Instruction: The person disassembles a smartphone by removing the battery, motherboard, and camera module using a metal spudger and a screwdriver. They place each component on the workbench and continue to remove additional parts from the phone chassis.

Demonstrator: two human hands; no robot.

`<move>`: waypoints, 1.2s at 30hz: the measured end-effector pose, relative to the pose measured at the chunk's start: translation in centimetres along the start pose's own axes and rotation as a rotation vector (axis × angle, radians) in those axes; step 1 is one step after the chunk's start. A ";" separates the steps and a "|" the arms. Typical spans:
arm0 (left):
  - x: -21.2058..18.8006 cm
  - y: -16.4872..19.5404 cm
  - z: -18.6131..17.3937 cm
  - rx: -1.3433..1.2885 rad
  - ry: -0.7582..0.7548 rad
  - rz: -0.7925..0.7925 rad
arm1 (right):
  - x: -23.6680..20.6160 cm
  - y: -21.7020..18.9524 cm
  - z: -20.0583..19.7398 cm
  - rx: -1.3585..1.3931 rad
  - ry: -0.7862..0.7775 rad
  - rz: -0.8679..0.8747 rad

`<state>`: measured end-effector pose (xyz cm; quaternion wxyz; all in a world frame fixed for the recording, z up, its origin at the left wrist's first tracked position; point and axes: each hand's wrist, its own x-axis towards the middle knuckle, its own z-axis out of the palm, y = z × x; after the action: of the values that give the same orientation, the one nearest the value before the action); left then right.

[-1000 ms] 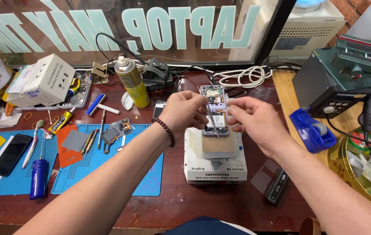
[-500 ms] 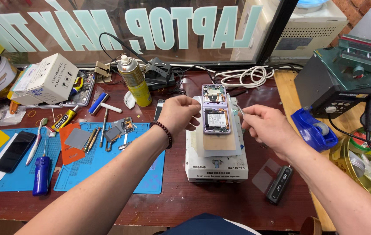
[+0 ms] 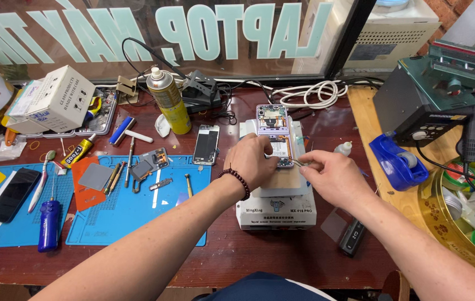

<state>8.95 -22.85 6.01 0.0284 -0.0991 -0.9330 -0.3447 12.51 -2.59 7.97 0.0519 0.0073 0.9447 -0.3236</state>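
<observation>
Left hand [image 3: 257,159] clamps the opened phone [image 3: 273,131] on the white heating block [image 3: 276,209] (spray can [image 3: 169,100] at ten o'clock), right hand [image 3: 332,175] pinching tweezers [image 3: 297,163] shut.

A single camera supplies the view; no second view exists to share coverage. It is worn on the person's head and looks forward and steeply down across the table [image 3: 282,262]. Both forearms enter from the bottom edge and converge near frame centre, where the left hand [image 3: 257,161] and right hand [image 3: 332,177] sit at close working range. The optical axis faces a glass window [image 3: 137,33] along the table's far edge. The wide field takes in the blue mat [image 3: 137,217] at left and the wooden board [image 3: 371,128] at right. Straight edges appear bowed near the borders, probably from lens distortion.
</observation>
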 end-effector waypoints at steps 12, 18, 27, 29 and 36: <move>1.2 -0.1 0.4 -0.039 -0.051 -0.097 | -1.2 -2.1 0.0 -0.118 0.007 -0.005; 1.0 -0.9 0.9 -0.085 -0.032 -0.072 | -1.6 -3.1 0.0 -0.205 0.004 -0.004; -0.1 -1.2 0.6 -0.020 -0.014 0.088 | -2.1 -4.0 -0.1 -0.229 0.003 -0.005; -0.5 -1.0 0.4 -0.020 -0.037 0.073 | -2.1 -4.1 -0.1 -0.243 0.012 -0.013; -1.0 -0.6 -0.2 -0.051 -0.044 0.121 | -2.0 -3.7 0.4 -0.277 0.073 -0.093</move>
<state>9.84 -23.55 5.64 0.0263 -0.1637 -0.9167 -0.3636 14.31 -5.69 10.11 0.0031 -0.0318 0.9809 -0.1919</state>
